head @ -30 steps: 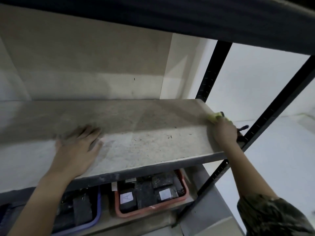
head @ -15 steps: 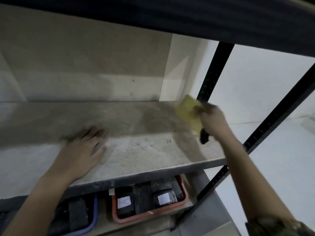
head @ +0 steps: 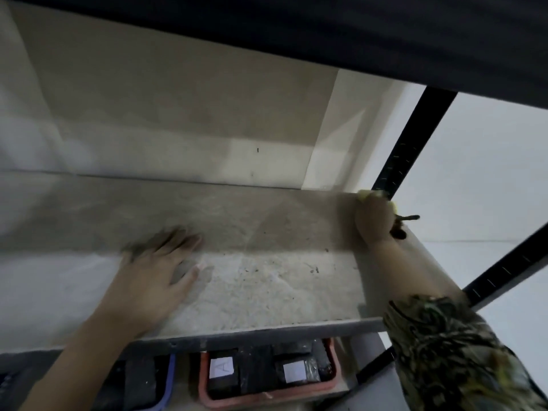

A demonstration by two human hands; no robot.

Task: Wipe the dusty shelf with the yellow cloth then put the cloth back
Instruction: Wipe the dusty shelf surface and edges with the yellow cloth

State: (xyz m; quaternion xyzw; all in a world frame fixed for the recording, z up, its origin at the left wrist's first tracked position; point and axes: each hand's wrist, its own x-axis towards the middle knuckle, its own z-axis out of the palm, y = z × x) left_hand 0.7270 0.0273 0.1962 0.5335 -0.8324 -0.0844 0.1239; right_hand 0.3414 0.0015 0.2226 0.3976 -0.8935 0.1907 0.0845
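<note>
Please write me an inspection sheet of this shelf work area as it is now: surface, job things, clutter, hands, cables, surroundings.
Surface: shelf dusty, with dark specks toward the front right.
Job's things: yellow cloth at the back right corner, mostly hidden under the right hand.
Clutter: red tray and blue tray with dark blocks on the lower shelf.
Hands: left hand flat on the shelf; right hand grips the cloth.
Cables: nothing seen.
Surroundings: black posts, pale wall.
</note>
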